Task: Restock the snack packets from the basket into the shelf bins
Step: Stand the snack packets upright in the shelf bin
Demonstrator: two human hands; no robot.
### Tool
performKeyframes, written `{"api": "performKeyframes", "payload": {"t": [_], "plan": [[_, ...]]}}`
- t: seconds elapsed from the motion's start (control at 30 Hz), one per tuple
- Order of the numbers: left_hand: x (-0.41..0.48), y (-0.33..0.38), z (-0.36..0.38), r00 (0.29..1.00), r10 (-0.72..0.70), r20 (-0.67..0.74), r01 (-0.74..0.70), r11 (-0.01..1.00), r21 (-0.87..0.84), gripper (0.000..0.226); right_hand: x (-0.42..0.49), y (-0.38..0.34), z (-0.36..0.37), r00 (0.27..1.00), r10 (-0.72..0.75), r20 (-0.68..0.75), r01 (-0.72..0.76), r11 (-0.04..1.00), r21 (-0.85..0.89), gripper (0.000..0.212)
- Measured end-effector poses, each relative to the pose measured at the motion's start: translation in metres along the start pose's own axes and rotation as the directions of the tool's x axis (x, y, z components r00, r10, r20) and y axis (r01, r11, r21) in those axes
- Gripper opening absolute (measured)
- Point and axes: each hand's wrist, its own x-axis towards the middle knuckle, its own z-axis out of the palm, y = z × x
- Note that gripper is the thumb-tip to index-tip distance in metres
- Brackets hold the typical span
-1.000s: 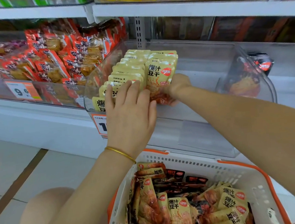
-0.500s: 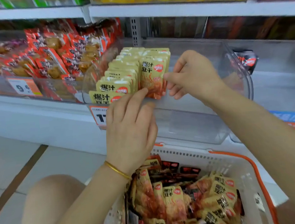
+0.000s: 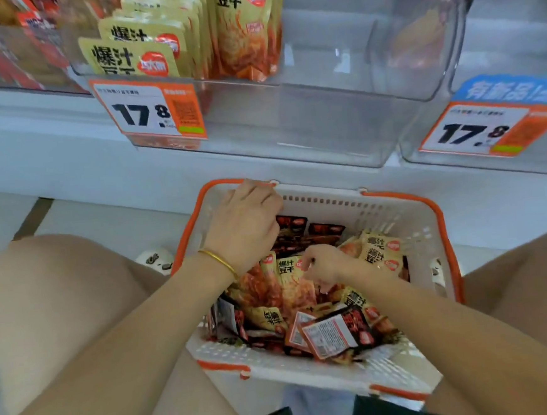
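1. Reaching into the basket (image 3: 347,203), the right hand (image 3: 330,263) has its fingers (image 3: 313,266) curled down among the yellow packets (image 3: 290,271). Their tips are hidden, so I cannot tell whether they have pinched one.
2. The left hand (image 3: 245,224) hangs over the basket's far left corner, knuckles up and fingers bent under. What they grasp, if anything, is hidden.
3. The packets lie loose and jumbled in the basket, yellow ones mixed with dark packets (image 3: 336,333). More yellow ones stand upright in a row at the left of the clear bin (image 3: 340,113), whose right part is bare.
4. Each packet looks light, soft and crinkly, with slick film that could slide from a loose grip. The flat sealed top edge seems the best place to pinch, so the packet hangs straight and slots upright into the row.
5. The basket sits on the pale floor (image 3: 102,217) between the person's knees, just below the white shelf (image 3: 31,134) carrying the bin. An orange price tag (image 3: 150,110) hangs on the bin's front.
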Motion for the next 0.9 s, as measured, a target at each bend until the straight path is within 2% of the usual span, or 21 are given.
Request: {"api": "performKeyframes", "payload": {"t": [0.1, 0.17, 0.27, 0.37, 0.47, 0.57, 0.67, 0.83, 0.9], "plan": [[0.002, 0.0, 0.003, 0.997, -0.039, 0.066, 0.042, 0.998, -0.037, 0.038, 0.029, 0.017, 0.03, 0.994, 0.104, 0.028, -0.104, 0.995, 0.0, 0.031], [0.002, -0.001, 0.004, 0.994, -0.064, 0.087, 0.07, 0.996, -0.063, 0.043, 0.045, 0.025, 0.046, 0.985, 0.167, 0.053, -0.17, 0.983, 0.068, 0.032], [0.003, -0.002, 0.007, 0.988, -0.098, 0.123, 0.108, 0.991, -0.079, 0.051, 0.058, 0.031, 0.059, 0.962, 0.273, -0.003, -0.257, 0.908, 0.332, 0.043], [0.003, -0.001, 0.01, 0.982, -0.126, 0.142, 0.14, 0.986, -0.092, 0.048, 0.059, 0.038, 0.065, 0.924, 0.363, -0.122, -0.237, 0.791, 0.564, 0.058], [0.002, -0.001, 0.011, 0.976, -0.144, 0.166, 0.163, 0.98, -0.112, 0.03, 0.053, 0.039, 0.064, 0.946, 0.317, -0.074, -0.217, 0.784, 0.582, 0.05], [0.0, 0.001, 0.011, 0.968, -0.155, 0.196, 0.179, 0.977, -0.113, 0.027, 0.046, 0.036, 0.062, 0.966, 0.255, -0.052, -0.198, 0.849, 0.491, 0.01], [-0.003, 0.0, 0.011, 0.957, -0.173, 0.235, 0.201, 0.974, -0.105, 0.027, 0.043, 0.036, 0.061, 0.969, 0.239, -0.054, -0.184, 0.856, 0.482, 0.017], [-0.007, 0.003, 0.006, 0.939, -0.205, 0.275, 0.234, 0.969, -0.076, 0.028, 0.037, 0.033, 0.064, 0.984, 0.157, -0.088, -0.082, 0.828, 0.554, 0.005], [-0.008, 0.003, 0.006, 0.937, -0.209, 0.279, 0.239, 0.968, -0.078, 0.028, 0.038, 0.033, 0.065, 0.994, 0.086, -0.073, -0.037, 0.859, 0.51, 0.026]]}}
